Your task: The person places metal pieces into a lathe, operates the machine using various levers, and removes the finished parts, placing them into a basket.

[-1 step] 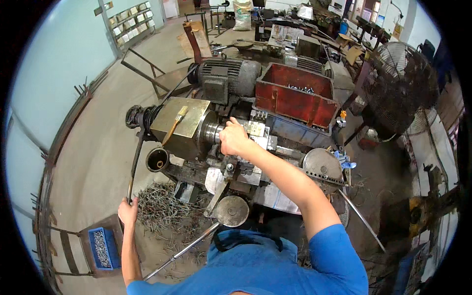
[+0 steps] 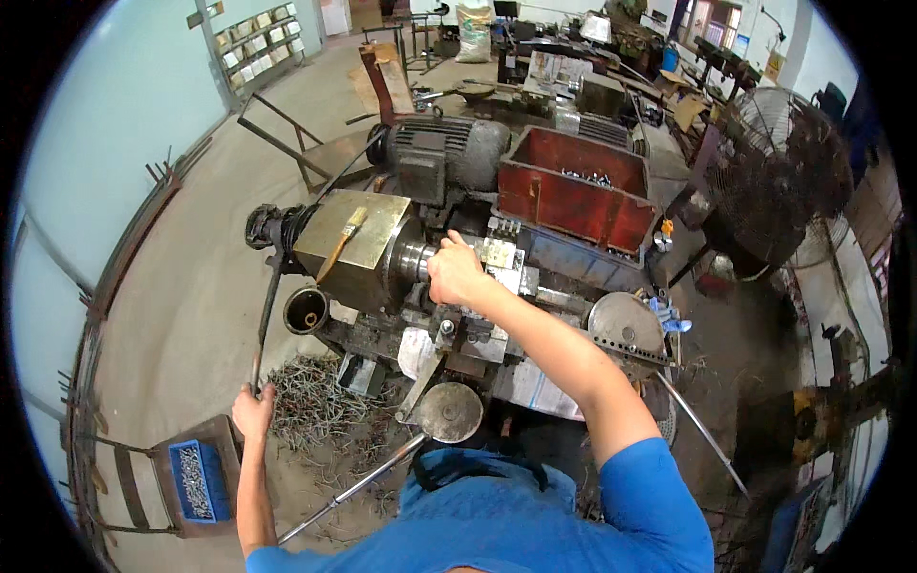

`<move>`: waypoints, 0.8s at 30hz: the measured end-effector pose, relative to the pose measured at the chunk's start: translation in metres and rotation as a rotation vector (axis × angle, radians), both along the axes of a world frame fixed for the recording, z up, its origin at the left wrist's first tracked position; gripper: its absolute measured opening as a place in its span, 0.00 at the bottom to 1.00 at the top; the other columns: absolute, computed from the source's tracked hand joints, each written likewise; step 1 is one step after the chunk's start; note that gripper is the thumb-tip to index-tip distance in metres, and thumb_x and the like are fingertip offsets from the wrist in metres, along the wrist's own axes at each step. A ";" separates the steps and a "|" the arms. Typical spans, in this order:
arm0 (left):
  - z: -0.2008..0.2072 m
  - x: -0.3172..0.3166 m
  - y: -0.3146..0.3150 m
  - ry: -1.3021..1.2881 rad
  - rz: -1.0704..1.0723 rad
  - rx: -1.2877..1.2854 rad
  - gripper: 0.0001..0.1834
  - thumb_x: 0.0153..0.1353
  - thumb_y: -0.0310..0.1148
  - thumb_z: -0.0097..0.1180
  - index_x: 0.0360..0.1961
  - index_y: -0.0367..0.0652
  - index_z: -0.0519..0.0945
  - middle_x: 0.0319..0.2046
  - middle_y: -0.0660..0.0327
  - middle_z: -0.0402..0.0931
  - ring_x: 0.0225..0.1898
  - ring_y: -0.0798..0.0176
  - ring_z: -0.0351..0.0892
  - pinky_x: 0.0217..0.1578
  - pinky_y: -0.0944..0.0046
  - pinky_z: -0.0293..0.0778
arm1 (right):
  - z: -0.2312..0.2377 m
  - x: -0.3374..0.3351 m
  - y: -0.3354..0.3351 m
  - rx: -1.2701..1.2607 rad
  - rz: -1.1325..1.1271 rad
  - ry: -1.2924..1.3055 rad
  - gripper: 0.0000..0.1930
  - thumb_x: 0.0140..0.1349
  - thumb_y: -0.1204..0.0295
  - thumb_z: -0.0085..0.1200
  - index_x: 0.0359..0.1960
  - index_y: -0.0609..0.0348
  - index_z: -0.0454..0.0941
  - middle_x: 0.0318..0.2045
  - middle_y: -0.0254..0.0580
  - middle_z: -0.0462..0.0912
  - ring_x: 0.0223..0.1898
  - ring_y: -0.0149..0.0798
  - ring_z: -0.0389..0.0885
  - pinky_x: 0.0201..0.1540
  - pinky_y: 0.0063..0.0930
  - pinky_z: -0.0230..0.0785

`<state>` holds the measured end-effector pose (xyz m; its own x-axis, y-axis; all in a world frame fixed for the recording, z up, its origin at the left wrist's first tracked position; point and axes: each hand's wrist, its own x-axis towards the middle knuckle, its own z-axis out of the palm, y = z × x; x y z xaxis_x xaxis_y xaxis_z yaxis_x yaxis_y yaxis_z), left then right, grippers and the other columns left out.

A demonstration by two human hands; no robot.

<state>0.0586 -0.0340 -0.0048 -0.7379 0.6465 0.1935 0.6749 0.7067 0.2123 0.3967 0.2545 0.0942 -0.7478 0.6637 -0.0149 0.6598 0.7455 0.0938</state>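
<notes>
My left hand [image 2: 252, 413] is closed round the lower end of a long dark lever [image 2: 266, 315], which rises to the shaft end at the left of a small lathe. At the lathe's shiny round spindle nose [image 2: 413, 260], my right hand [image 2: 456, 272] has its fingers bent in a pinch, with the forefinger reaching forward. Whatever lies between those fingers is hidden. A paintbrush [image 2: 342, 244] with a wooden handle rests on the headstock's flat metal top [image 2: 387, 212]. Right of the spindle, the tool slide [image 2: 501, 253] sits partly behind my right hand and forearm.
Behind the lathe stand a motor [image 2: 444, 153] and a red bin [image 2: 573, 196] of small metal parts. A large fan [image 2: 778, 177] is at right. Metal shavings [image 2: 320, 401] cover the floor beside a blue crate [image 2: 196, 482] of parts. A round-ended bar [image 2: 451, 413] juts toward me.
</notes>
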 end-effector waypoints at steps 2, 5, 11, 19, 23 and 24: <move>-0.004 0.003 -0.004 -0.006 -0.018 -0.011 0.25 0.46 0.51 0.59 0.31 0.37 0.76 0.25 0.42 0.76 0.33 0.40 0.77 0.34 0.47 0.71 | -0.002 -0.004 -0.005 0.065 -0.004 -0.003 0.11 0.40 0.66 0.54 0.26 0.53 0.82 0.32 0.43 0.82 0.44 0.42 0.74 0.62 0.37 0.48; -0.001 -0.027 -0.005 -0.227 -0.100 -0.066 0.24 0.43 0.49 0.61 0.29 0.36 0.77 0.25 0.43 0.76 0.33 0.42 0.77 0.34 0.49 0.72 | -0.008 -0.005 -0.004 0.052 0.017 0.005 0.13 0.42 0.65 0.52 0.28 0.56 0.83 0.31 0.44 0.82 0.44 0.44 0.74 0.63 0.38 0.47; -0.012 -0.060 0.054 -0.431 -0.288 -0.031 0.17 0.45 0.40 0.57 0.22 0.33 0.76 0.21 0.44 0.75 0.29 0.43 0.77 0.32 0.51 0.72 | -0.002 0.022 -0.006 0.243 0.093 0.195 0.13 0.30 0.65 0.53 0.16 0.60 0.81 0.21 0.46 0.78 0.39 0.47 0.73 0.64 0.41 0.48; -0.015 -0.052 0.053 -0.634 -0.304 0.152 0.10 0.47 0.33 0.56 0.23 0.34 0.75 0.11 0.55 0.72 0.13 0.61 0.75 0.20 0.59 0.72 | 0.086 0.144 0.041 0.774 -0.176 0.499 0.21 0.28 0.69 0.57 0.31 0.60 0.79 0.36 0.49 0.76 0.44 0.48 0.68 0.54 0.41 0.57; -0.003 -0.046 0.045 -0.705 -0.278 0.223 0.10 0.49 0.31 0.57 0.21 0.34 0.75 0.10 0.58 0.71 0.12 0.63 0.74 0.18 0.62 0.70 | 0.073 0.179 0.018 0.566 -0.231 0.580 0.26 0.31 0.69 0.57 0.41 0.56 0.78 0.49 0.53 0.70 0.50 0.53 0.66 0.55 0.42 0.59; -0.001 -0.045 0.043 -0.675 -0.297 0.243 0.10 0.50 0.30 0.57 0.20 0.34 0.74 0.10 0.59 0.71 0.12 0.64 0.74 0.16 0.63 0.70 | 0.062 0.189 0.005 0.485 -0.261 0.577 0.26 0.32 0.68 0.58 0.41 0.56 0.78 0.51 0.53 0.69 0.51 0.54 0.65 0.57 0.44 0.57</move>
